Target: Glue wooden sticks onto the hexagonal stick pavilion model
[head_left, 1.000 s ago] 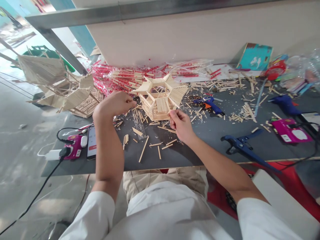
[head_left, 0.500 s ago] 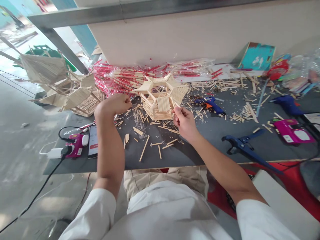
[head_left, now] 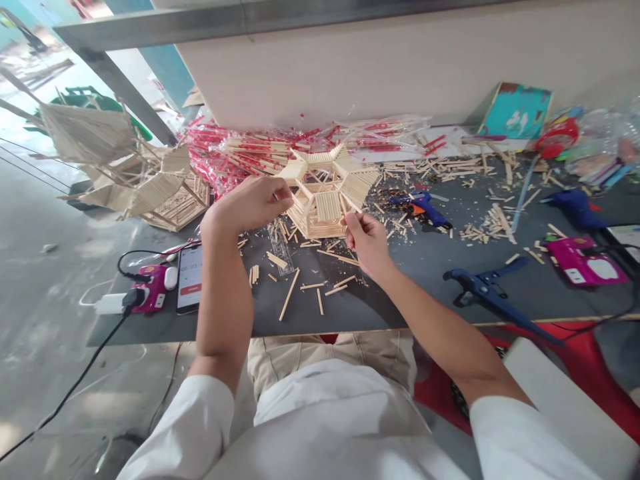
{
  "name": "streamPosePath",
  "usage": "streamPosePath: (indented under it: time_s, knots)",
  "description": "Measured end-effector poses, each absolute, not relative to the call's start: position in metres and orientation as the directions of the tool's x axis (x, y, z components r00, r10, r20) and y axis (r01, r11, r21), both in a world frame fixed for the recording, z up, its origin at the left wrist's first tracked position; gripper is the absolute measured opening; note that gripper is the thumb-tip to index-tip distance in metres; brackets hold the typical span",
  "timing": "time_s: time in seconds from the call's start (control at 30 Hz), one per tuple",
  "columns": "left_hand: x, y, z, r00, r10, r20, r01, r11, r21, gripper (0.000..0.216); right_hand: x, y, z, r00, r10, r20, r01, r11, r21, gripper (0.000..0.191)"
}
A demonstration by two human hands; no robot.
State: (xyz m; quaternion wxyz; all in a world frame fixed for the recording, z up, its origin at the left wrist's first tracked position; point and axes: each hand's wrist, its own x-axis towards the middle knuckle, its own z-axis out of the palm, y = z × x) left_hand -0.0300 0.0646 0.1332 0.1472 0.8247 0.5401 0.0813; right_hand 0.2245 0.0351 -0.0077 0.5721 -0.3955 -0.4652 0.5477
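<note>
A small pavilion model (head_left: 325, 193) built of thin wooden sticks stands on the dark grey table (head_left: 400, 293). My left hand (head_left: 253, 203) is closed in a pinch at the model's left roof edge and touches it. My right hand (head_left: 367, 240) is closed at the model's lower right corner, pinching a short stick. Loose cut sticks (head_left: 313, 283) lie on the table between my arms. A clear ruler (head_left: 280, 248) lies just below the model.
Packs of red-wrapped sticks (head_left: 235, 157) pile behind the model. A larger stick structure (head_left: 135, 180) sits at the left. A phone (head_left: 189, 277) and a pink charger (head_left: 150, 293) lie at the left edge. Blue glue guns (head_left: 423, 207), blue cutters (head_left: 485, 290) and a pink box (head_left: 583, 260) lie to the right.
My left hand has moved right and up onto the model's roof edge. My right hand has stayed at the lower right corner, shifting slightly upward.
</note>
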Motion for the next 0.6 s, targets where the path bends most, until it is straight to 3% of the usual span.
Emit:
streamPosePath:
  time_s: [0.17, 0.6]
  knots:
    - [-0.0303, 0.0651, 0.1337, 0.376, 0.926, 0.047, 0.865, -0.368, 0.340, 0.033, 0.2235, 0.0346, -0.0084, -0.048, 0.996, 0.072, -0.279, 0.056, -0.959, 0.046]
    - [-0.0317, 0.0667, 0.1324, 0.402, 0.915, 0.022, 0.860, -0.386, 0.334, 0.035, 0.2253, 0.0408, -0.0071, -0.063, 0.994, 0.084, -0.340, 0.058, -0.939, 0.044]
